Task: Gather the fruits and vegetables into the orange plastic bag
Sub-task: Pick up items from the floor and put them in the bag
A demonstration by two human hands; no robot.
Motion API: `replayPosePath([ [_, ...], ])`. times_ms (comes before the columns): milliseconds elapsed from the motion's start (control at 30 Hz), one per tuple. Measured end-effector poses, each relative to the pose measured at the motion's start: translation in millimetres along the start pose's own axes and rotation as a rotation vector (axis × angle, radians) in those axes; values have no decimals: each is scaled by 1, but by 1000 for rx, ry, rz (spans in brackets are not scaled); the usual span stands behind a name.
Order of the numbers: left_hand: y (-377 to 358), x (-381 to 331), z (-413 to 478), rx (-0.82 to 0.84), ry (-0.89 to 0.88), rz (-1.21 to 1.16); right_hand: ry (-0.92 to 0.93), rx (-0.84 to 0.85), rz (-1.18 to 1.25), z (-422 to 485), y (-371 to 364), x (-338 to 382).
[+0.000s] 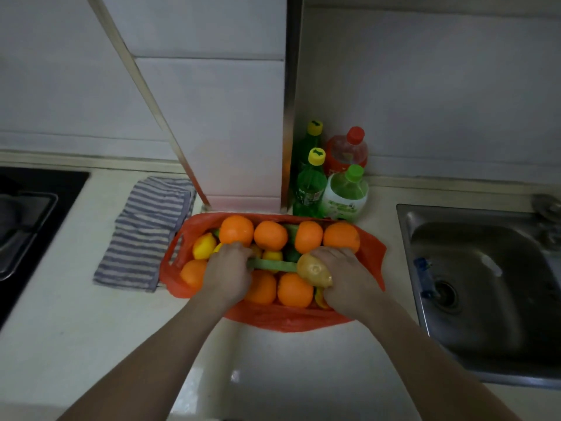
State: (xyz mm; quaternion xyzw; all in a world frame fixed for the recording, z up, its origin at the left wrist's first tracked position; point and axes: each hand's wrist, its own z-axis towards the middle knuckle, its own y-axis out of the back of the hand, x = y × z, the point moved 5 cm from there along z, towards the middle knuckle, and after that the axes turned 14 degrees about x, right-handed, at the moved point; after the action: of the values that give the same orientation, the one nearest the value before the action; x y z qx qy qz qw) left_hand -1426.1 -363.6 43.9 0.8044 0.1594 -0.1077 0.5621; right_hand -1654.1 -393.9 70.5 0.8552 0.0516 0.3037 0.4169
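**Both hands were down in the loaded bag**

Your right hand [346, 281] gripped a potato [312, 270], firm and dry-skinned, so a plain cupped hold should have served. Your left hand [227, 275] curled over one end of a long green vegetable [273, 265] lying across the pile, its fingertips hidden under the knuckles. Around them sat oranges [270, 235] and lemons [204, 246], round and likely to roll. Everything lay inside the orange plastic bag [273, 320], at the back edge of the countertop [91, 314], between a striped cloth [145, 232] and the sink [485, 284]. Thin film under a heavy load, by my judgement: lifting would have called for both handles. Only one handle loop [170, 253] showed, on the left. What kind of vegetable the green one was stayed unclear in the dim light.
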Motion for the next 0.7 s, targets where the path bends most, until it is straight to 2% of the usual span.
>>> replayPosePath([
  [433,-7,-1,0,-26,-18,122,8,-41,-19,3,-3,-7],
  [700,1,-8,-7,-3,-15,81,-9,-59,-32,-4,-1,-3],
])
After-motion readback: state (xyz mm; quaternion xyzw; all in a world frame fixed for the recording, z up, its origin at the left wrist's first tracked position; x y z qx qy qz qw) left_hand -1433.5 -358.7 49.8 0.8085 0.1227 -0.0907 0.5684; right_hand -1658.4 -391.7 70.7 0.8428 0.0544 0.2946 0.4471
